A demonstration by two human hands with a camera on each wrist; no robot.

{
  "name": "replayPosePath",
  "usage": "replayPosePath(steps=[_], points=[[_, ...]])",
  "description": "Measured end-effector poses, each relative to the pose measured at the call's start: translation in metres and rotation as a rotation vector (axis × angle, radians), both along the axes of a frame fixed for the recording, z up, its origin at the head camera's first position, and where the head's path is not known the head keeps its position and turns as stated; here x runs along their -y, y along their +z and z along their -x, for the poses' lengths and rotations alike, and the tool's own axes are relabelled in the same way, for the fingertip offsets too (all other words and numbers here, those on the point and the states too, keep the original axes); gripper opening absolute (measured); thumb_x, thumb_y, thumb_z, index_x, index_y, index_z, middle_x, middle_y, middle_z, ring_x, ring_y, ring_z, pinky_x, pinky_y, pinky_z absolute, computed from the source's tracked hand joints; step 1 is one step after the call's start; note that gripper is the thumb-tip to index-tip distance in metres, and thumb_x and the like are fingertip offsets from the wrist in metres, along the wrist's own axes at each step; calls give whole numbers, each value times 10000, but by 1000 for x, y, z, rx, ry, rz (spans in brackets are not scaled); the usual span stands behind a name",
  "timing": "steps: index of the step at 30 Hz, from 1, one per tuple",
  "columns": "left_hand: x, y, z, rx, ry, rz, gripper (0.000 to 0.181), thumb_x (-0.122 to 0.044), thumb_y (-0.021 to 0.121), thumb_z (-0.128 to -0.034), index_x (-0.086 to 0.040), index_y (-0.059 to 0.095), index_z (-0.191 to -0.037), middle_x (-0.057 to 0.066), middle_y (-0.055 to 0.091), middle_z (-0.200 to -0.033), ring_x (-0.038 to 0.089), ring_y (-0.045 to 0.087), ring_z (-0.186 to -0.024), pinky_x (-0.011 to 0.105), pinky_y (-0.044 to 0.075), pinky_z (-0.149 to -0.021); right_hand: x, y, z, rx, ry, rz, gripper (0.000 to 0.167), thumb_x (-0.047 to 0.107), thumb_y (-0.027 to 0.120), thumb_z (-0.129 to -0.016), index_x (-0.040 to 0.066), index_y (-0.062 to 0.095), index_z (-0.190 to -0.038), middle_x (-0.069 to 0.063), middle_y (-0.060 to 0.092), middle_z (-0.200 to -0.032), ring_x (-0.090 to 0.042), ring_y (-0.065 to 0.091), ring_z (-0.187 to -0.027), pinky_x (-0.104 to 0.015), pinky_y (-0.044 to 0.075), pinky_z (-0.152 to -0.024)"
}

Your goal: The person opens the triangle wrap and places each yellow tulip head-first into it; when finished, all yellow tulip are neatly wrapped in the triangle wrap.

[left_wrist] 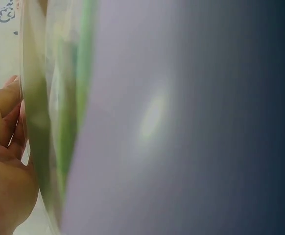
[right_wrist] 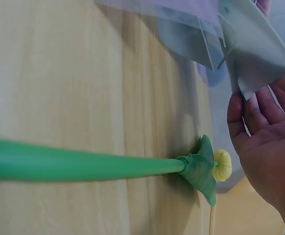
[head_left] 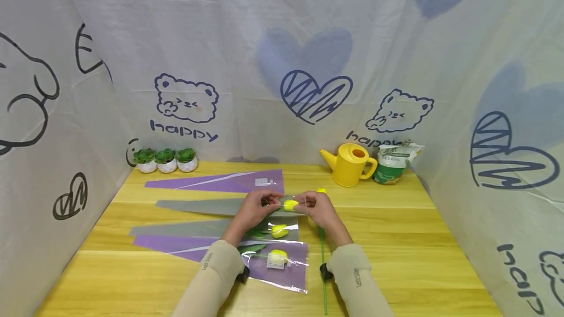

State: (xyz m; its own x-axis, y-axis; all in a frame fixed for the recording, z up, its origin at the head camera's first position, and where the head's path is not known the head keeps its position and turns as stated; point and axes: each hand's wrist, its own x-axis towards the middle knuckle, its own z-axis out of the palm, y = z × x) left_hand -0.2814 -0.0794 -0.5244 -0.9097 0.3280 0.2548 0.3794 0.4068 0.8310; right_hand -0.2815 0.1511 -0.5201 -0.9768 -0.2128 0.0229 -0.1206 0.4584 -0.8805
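A yellow tulip (head_left: pixel 290 205) shows at the mouth of a grey bouquet sleeve (head_left: pixel 194 206), between my two hands. My left hand (head_left: pixel 257 211) pinches the sleeve near its opening; in the left wrist view its fingers (left_wrist: pixel 5 105) are partly behind the clear film. At the right end, my right hand (head_left: pixel 320 209) pinches the sleeve's edge, and the right wrist view shows its fingers against the grey wrap (right_wrist: pixel 260 49). Beneath the right forearm lies a loose tulip with a green stem (head_left: pixel 322 253). Its yellow head (right_wrist: pixel 223 165) points toward the back.
Nearer me lie a grey sleeve (head_left: pixel 176 229) and a purple sleeve (head_left: pixel 295 278), each with a yellow tulip. Behind the hands is another purple sleeve (head_left: pixel 216 181). At the back stand potted succulents (head_left: pixel 165 160), a yellow watering can (head_left: pixel 348 168) and a green-white bag (head_left: pixel 392 165).
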Motion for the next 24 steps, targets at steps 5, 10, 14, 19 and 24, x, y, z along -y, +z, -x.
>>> replayPosePath(steps=[5, 10, 14, 19, 24], points=[[0, 0, 0, -15, -3, -21, 247, -56, 782, -913, -52, 773, -1160, 39, 772, -907, 95, 673, -816, 236, 538, -749, 0, -1, 1, 27, 19, 16, 175, 139, 813, -902, 108, 787, -1072, -40, 771, -995, -142, 684, -881, -287, 560, -775], [-1, 2, 0, -9, 1, -17, 246, -56, 785, -910, -55, 776, -1156, 31, 769, -895, 84, 664, -802, 230, 537, -735, -1, -3, 1, 51, 55, 56, 180, 109, 790, -918, 77, 769, -1094, -70, 767, -985, -141, 693, -875, -283, 564, -773], [-2, 3, 0, 11, 23, 8, 253, -64, 789, -910, -72, 779, -1163, 4, 764, -889, 86, 662, -806, 232, 535, -742, 0, -5, 1, 55, 60, 68, 178, 103, 776, -930, 82, 766, -1106, -78, 776, -1022, -151, 714, -912, -293, 583, -804], [-2, 1, 3, -1, 69, 30, 250, -42, 795, -895, -59, 781, -1144, 14, 767, -885, 115, 681, -819, 260, 550, -775, 1, -5, 0, 72, 52, 81, 180, 122, 745, -959, 114, 770, -1136, -69, 774, -1109, -198, 731, -1021, -346, 596, -888], [-1, 1, 5, -12, 133, 57, 238, -32, 801, -882, -48, 783, -1119, 29, 763, -867, 148, 683, -814, 309, 549, -790, 2, -5, 0, 77, 69, 125, 224, 101, 669, -1008, 56, 733, -1218, -131, 753, -1192, -282, 724, -1095, -410, 573, -978]])
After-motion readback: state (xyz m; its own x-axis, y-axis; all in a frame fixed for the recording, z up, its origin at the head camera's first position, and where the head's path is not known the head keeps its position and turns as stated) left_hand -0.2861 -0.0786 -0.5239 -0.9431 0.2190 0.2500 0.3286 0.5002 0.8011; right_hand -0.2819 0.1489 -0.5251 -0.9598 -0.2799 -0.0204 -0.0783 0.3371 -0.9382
